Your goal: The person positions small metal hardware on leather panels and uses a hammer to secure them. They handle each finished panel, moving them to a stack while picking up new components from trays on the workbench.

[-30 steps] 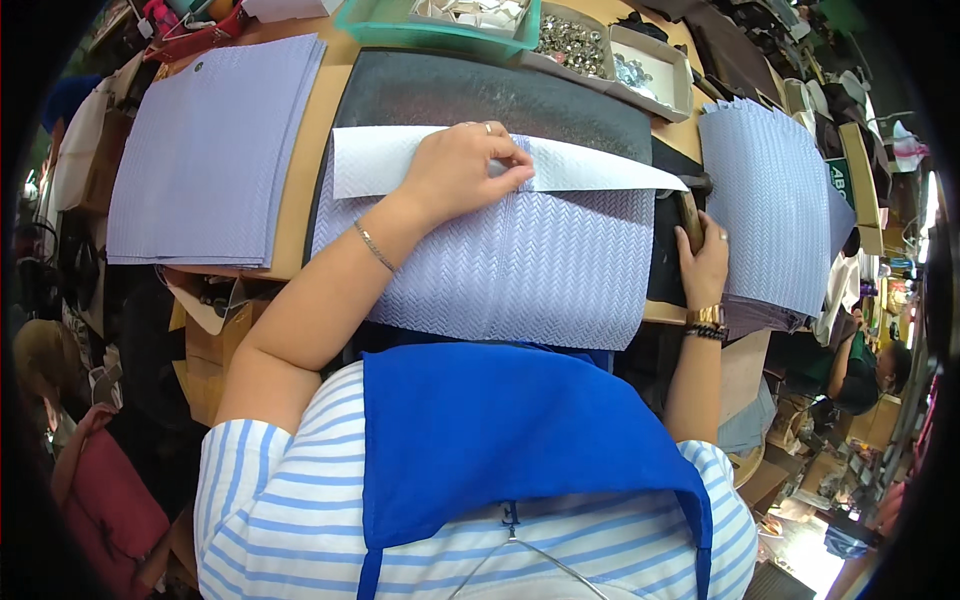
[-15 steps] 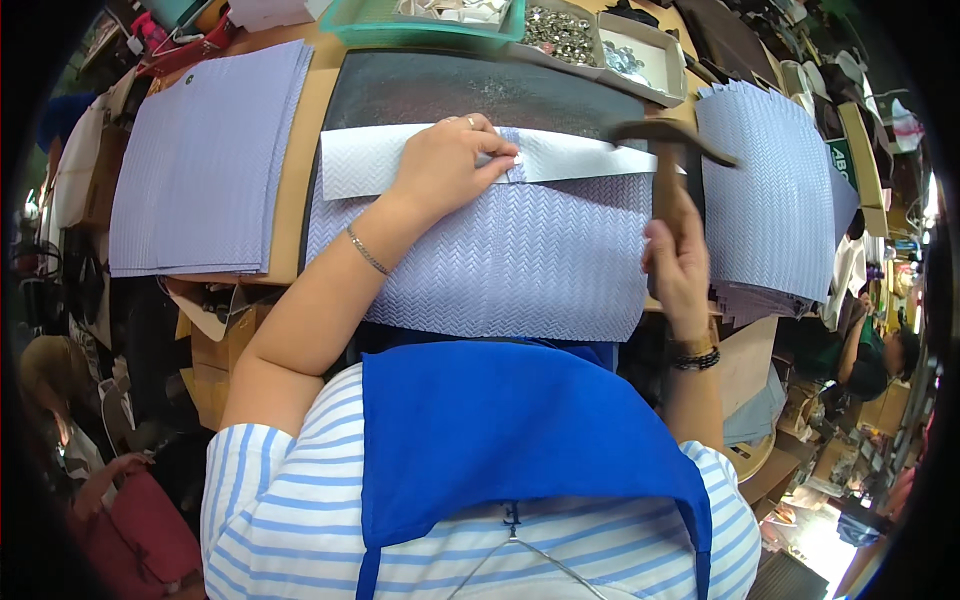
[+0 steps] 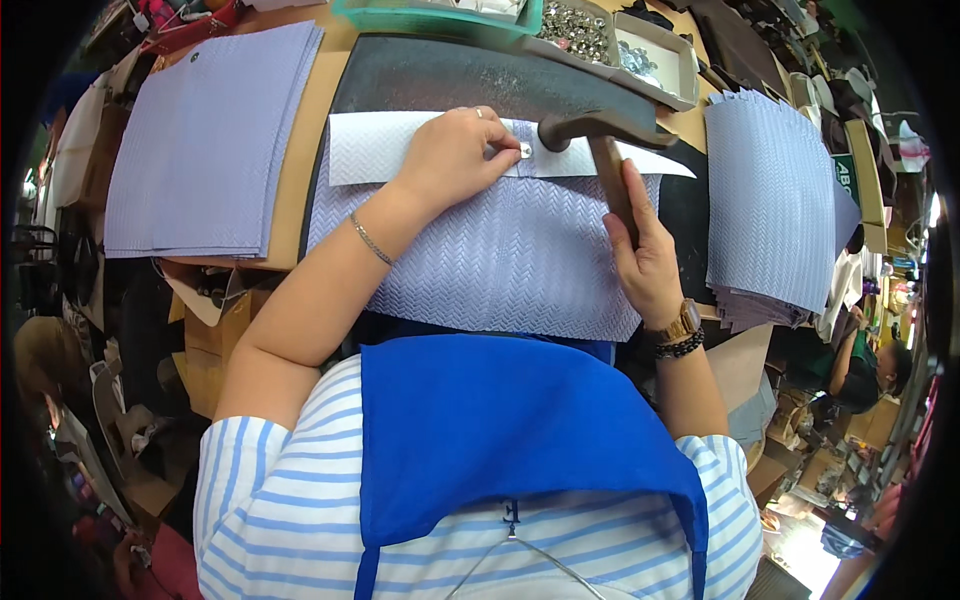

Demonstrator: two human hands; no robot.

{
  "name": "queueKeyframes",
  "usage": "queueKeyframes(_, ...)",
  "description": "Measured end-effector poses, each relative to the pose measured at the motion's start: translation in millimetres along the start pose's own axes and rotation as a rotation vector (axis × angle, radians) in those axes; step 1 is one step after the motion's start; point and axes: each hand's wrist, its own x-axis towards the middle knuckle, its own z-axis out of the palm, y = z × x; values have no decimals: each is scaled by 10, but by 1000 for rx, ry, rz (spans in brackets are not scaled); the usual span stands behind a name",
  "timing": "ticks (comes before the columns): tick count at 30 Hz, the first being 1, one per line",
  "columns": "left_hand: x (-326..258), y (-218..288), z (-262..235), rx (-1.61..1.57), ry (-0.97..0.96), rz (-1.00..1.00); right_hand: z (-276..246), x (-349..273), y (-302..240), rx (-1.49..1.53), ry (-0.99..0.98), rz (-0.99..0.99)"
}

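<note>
**Hammer over a stud on blue fabric**

On the dark mat (image 3: 440,75) lies a blue fabric sheet (image 3: 500,260) with a herringbone weave, its top edge folded over so the pale underside shows as a white strip (image 3: 370,150). At that strip the left hand (image 3: 455,155) rests palm down, its fingertips pinching a small metal stud (image 3: 525,150) against the fold. The right hand (image 3: 640,250) is closed around the wooden handle of a hammer (image 3: 600,135), whose dark head sits just beside the stud, to its right and slightly above; whether it touches the fabric cannot be told. A watch (image 3: 683,325) and a bead bracelet sit on the right wrist, a thin bangle on the left.

Left of the mat lies a stack of blue sheets (image 3: 200,130); right of it stands a second stack (image 3: 775,200). Behind the mat are a green tray (image 3: 400,15) and a grey box (image 3: 610,40) of shiny metal fittings. A blue apron (image 3: 500,430) over a striped shirt fills the lower edge.
</note>
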Motion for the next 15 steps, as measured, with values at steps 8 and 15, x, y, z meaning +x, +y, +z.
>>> queueKeyframes(8, -55, -141, 21, -20, 66, 137, -307, 267, -305, -320, -221, 32)
queueKeyframes(15, -27, -2, -25, -111, 3, -83, -354, 499, -647, -612, -317, -92)
